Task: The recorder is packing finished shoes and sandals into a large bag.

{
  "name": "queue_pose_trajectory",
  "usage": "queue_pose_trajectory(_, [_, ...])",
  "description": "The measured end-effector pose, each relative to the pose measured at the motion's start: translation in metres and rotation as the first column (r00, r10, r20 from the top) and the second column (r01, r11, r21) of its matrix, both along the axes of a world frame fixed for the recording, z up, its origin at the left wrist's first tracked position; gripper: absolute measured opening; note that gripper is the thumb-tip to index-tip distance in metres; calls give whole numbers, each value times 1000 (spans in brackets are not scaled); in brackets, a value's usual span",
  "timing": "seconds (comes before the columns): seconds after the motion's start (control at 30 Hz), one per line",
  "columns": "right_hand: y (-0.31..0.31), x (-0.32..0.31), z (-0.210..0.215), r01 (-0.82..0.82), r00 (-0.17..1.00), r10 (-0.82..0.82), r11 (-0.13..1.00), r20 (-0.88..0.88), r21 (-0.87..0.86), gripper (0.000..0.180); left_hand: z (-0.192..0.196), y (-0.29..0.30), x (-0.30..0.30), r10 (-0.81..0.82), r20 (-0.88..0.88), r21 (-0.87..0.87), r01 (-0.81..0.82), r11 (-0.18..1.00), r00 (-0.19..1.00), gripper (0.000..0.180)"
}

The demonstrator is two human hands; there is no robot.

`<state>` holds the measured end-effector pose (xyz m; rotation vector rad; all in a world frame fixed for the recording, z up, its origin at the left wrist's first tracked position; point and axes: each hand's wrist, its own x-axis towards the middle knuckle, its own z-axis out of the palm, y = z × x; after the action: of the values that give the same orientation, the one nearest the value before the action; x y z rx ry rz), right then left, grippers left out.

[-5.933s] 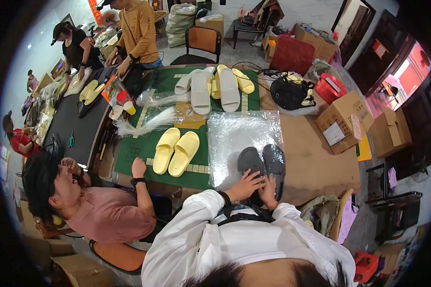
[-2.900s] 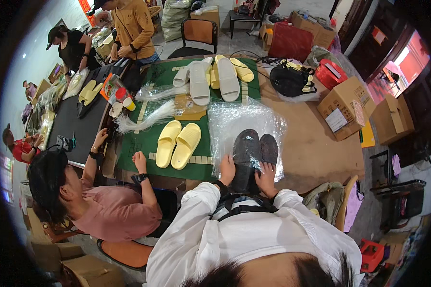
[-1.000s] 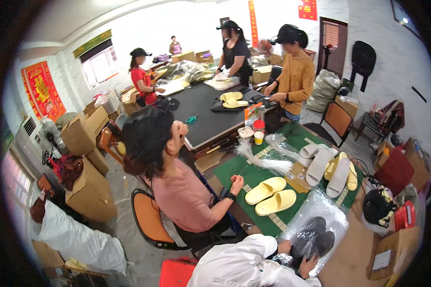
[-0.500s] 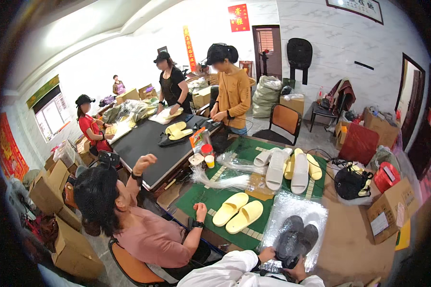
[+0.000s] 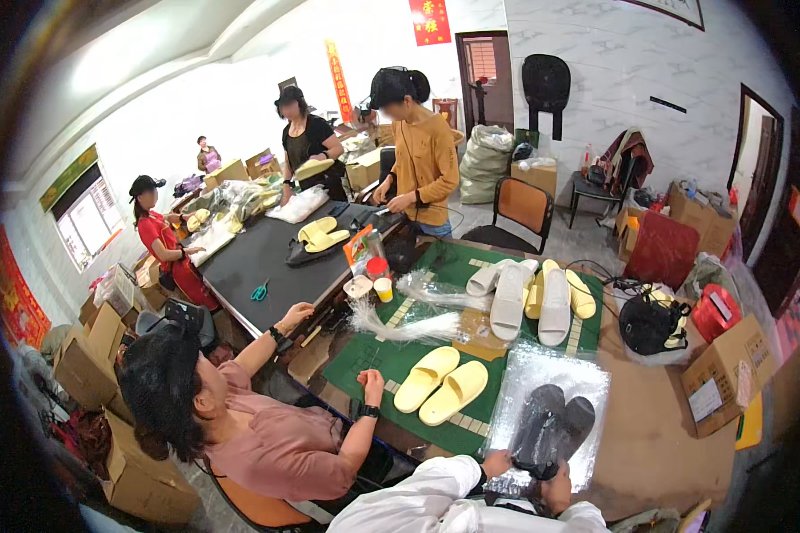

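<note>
A pair of black slippers point(image 5: 553, 430) lies soles-flat side by side over shiny clear plastic point(image 5: 587, 377) at the front of the table. Some clear film seems to cover them, but where it ends I cannot tell. My left hand point(image 5: 496, 464) is closed at the left slipper's near edge. At the near end of the pair, my right hand point(image 5: 557, 489) curls round a slipper, its fingers partly hidden. Two pale yellow slippers point(image 5: 440, 386) rest left of the plastic on a green mat point(image 5: 351, 360).
Grey slippers point(image 5: 513, 302) and yellow ones stand farther back, near bundled clear strands point(image 5: 400, 324). A seated co-worker point(image 5: 271, 426) is close on my left. A cardboard box point(image 5: 729, 382) stands at right. Scissors point(image 5: 260, 290) lie on the black table.
The black slippers have shifted and lie closer together. My hands stay at their near end. The seated co-worker's far arm has lowered, and scissors now show on the black table.
</note>
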<state>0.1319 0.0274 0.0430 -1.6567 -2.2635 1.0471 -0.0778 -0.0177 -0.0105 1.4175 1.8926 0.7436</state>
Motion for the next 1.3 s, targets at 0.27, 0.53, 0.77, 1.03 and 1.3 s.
queue_pose_trajectory(0.27, [17,6,-54,-35,999,26,951,33,306,18,-13,1,1,-306,58,-62,309,949,950,24])
queue_pose_trajectory(0.53, [18,-11,-28,-146,989,149,954,8,263,16,-26,2,6,-90,-2,-11,90,996,996,21])
queue_pose_trajectory(0.77, [15,-29,-39,-454,885,464,878,-36,153,25,-17,5,8,-126,-95,-27,124,992,987,18])
queue_pose_trajectory(1.03, [17,-39,-23,-595,804,593,800,45,80,48,-7,5,9,-72,-117,106,84,991,991,27])
queue_pose_trajectory(1.3, [17,-30,-36,-495,857,512,851,-64,174,52,-27,8,13,-114,-46,-12,114,993,992,22])
